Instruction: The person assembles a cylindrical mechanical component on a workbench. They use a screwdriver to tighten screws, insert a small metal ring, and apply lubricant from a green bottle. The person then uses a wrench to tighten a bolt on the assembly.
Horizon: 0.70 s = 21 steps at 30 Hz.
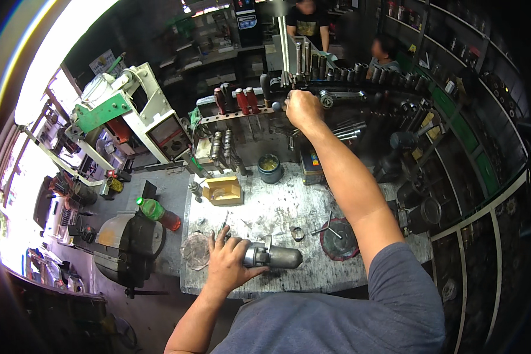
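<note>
On the workbench (277, 218), my left hand (227, 262) holds one end of a starter motor (284, 257), a grey metal cylinder lying on its side. The thumb runs along its near side and the other fingers spread over the far side. A thin metal rod (225, 219) lies just beyond those fingertips. Stretched out to the tool rack, my right hand (304, 110) is closed; what it grips there is hidden. Right beside that hand is a combination wrench (342, 95), with red-handled screwdrivers (246, 101) to its left.
A metal ring (298, 233) and a dark red-rimmed dish (340, 239) with a T-handle tool lie right of the motor. Farther back stand an open cardboard box (224, 192) and a dark jar (269, 169). A green bottle (159, 213) stands left. Two people are beyond the rack.
</note>
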### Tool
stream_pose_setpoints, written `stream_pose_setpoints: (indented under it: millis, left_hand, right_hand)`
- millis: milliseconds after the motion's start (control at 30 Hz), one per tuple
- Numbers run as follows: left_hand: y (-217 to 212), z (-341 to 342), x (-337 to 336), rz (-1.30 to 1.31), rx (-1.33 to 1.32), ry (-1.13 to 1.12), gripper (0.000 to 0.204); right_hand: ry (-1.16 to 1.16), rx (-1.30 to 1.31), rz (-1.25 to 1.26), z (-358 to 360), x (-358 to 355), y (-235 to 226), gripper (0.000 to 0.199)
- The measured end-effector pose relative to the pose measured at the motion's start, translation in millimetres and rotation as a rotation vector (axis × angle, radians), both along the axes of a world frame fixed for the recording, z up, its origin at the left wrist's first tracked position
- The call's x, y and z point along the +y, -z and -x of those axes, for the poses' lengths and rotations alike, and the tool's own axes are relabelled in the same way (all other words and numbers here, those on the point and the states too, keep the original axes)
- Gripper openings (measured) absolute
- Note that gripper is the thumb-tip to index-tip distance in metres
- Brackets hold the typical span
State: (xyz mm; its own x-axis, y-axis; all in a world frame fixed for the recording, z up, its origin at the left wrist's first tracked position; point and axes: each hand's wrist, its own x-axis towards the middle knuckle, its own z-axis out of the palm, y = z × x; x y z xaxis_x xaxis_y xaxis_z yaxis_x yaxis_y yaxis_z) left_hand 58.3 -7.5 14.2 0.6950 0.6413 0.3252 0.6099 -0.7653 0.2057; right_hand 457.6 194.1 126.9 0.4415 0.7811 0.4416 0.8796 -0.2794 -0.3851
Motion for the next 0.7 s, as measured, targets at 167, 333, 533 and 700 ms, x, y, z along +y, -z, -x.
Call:
stream_pose_setpoints:
  millis: [167,333,533,700]
  left_hand:
    - [1,0,1,0.001,-0.034,0.020,0.081]
    - [3,0,0,0.014,-0.020,0.010,0.078]
    - [-2,-5,1,-0.065,-0.007,0.028,0.074]
    - [-12,-16,11,-0.032,0.004,0.181,0.068]
  right_hand:
    - [-0.014,0.034,-0.087,1,-5,4,0.021]
    - [-0.083,0.080,-0.330,3,-12,-1,0.022]
    - [-0.250,0.626,-0.794,17,-83,16,0.016]
    - [-0.655,1.490,-0.605,78,-208,82,0.042]
